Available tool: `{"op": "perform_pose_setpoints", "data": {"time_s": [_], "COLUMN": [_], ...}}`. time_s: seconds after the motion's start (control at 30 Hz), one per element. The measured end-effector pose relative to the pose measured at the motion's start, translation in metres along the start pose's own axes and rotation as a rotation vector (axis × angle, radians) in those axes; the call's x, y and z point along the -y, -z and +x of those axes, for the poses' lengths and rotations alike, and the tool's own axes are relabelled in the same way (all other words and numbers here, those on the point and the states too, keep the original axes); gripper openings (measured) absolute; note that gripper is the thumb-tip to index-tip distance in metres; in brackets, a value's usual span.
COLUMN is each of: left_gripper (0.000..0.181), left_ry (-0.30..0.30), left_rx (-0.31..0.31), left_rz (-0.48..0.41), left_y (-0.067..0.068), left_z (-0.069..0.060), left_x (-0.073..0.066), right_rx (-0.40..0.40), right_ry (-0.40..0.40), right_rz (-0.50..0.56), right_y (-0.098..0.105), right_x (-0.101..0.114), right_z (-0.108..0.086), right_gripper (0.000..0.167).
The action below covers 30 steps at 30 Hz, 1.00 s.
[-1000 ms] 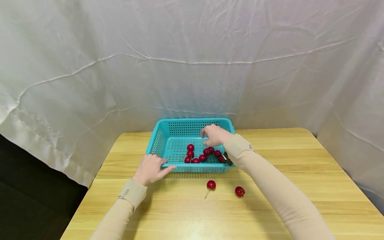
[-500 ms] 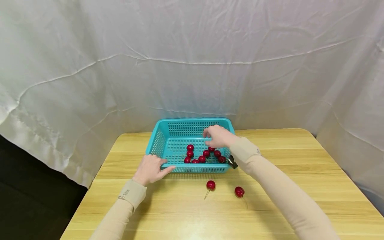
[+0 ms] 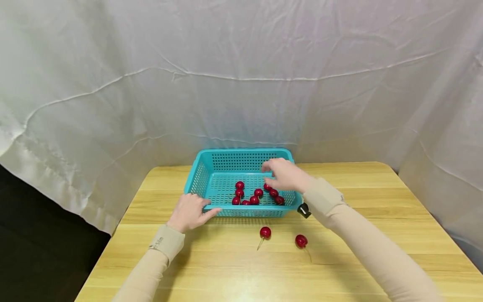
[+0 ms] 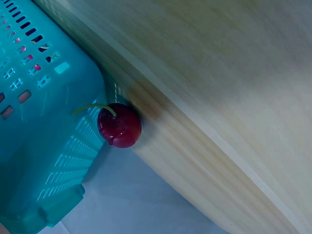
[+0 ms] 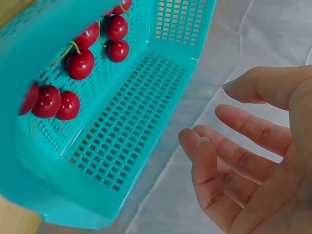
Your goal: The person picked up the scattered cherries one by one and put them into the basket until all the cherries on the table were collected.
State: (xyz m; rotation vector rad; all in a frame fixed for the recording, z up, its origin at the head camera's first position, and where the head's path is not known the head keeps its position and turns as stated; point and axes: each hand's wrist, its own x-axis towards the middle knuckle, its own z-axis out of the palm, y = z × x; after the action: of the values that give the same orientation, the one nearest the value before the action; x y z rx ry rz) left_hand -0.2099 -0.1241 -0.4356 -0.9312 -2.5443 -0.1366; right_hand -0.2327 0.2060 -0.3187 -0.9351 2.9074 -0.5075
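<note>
A turquoise plastic basket (image 3: 245,211) with slotted walls stands on the table, and several red cherries (image 3: 254,200) lie in its front half. My left hand (image 3: 190,212) grips the basket's front left corner, thumb along the outside; skin shows through the slots in the left wrist view. Over the basket's right side my right hand (image 3: 288,175) hovers with loosely bent fingers. Between its thumb and fingertips there is nothing in the right wrist view. On the table before the basket lie two more cherries, one near the middle (image 3: 265,233) and one farther right (image 3: 301,241).
The wooden table (image 3: 226,268) has rounded far corners. White cloth (image 3: 241,100) hangs behind it and at the sides. A black device (image 3: 304,210) sits at my right wrist. In the left wrist view a cherry (image 4: 119,125) appears close to the basket's wall.
My right hand has drawn to the right and slightly toward me, above the basket. The left hand keeps its place on the corner, and the cherries on the table stay where they were.
</note>
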Motion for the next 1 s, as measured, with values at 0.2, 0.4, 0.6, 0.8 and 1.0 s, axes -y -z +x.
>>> {"op": "perform_pose_setpoints", "data": {"time_s": [0.2, 0.4, 0.6, 0.8, 1.0], "left_gripper": [0.06, 0.058, 0.063, 0.058, 0.059], "left_ry": [-0.005, -0.009, -0.003, -0.004, -0.008], "left_rx": [-0.001, -0.006, 0.003, -0.002, -0.002], "left_rz": [0.001, 0.016, 0.006, 0.0, -0.002], "left_y": [0.002, 0.002, 0.001, 0.001, 0.001], "left_z": [0.001, 0.001, 0.0, 0.0, 0.001], "left_x": [0.0, 0.0, 0.0, 0.0, 0.0], "right_rx": [-0.057, -0.131, -0.176, -0.225, -0.274], "right_ry": [0.024, 0.093, 0.143, 0.176, 0.195], "right_rz": [0.006, -0.023, -0.048, -0.047, -0.042], "right_y": [-0.003, -0.011, -0.019, -0.023, -0.027], "right_x": [0.004, 0.011, 0.018, 0.022, 0.022], "right_z": [-0.017, -0.035, -0.053, -0.067, -0.08], "right_gripper": [0.026, 0.02, 0.02, 0.021, 0.025]}}
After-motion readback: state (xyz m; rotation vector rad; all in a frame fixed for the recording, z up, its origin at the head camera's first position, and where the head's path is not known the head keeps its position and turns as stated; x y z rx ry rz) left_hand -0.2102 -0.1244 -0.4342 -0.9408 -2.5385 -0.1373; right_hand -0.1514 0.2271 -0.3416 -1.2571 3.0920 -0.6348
